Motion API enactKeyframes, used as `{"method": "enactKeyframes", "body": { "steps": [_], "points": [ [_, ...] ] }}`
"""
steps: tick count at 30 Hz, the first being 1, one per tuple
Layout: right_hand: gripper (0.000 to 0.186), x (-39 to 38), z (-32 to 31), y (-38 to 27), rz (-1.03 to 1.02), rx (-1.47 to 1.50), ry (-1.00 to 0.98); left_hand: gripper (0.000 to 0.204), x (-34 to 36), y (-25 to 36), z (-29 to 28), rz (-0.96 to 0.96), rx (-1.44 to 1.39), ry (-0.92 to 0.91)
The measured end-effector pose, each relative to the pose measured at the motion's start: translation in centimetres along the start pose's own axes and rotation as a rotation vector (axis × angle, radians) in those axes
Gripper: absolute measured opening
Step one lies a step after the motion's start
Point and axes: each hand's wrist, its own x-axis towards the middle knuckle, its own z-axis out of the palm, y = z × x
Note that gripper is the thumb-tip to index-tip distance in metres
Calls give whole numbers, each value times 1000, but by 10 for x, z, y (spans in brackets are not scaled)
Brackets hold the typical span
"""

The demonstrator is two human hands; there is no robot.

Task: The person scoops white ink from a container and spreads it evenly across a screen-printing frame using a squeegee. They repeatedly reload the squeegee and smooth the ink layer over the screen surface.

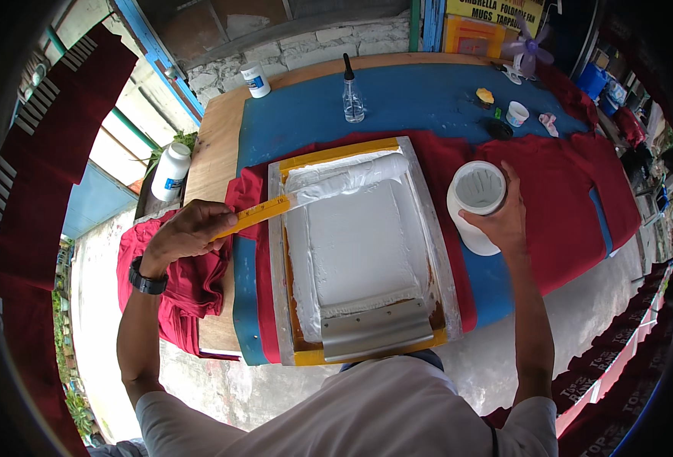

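Observation:
My left hand is closed around one end of a yellow ruler. The ruler's other end is thick with white ink and reaches across the upper part of a screen-printing frame. White ink covers much of the mesh inside. At the frame's near end lies a metal-handled squeegee, its blade edge against the ink. To the right, my right hand grips an open white jar by its side, mouth toward me. White streaks line the jar's inside.
Dark red shirts spread under and beside the frame on a blue-topped table. Farther back stand a clear bottle, a small white jar, a cup and a fan. Another white jar stands left.

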Motion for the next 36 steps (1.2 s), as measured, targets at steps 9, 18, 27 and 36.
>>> {"method": "enactKeyframes", "body": {
  "steps": [9,18,27,36],
  "points": [
    [121,-2,-3,-2,6,84,19,20,97,-189,67,351,562,605],
    [121,1,3,7,-42,115,-3,17,131,-219,74,400,572,597],
    [122,0,2,9,-39,123,19,12,123,-213,70,376,582,605],
    [121,0,-1,11,-48,122,33,12,114,-224,69,387,546,629]
  ]
}}
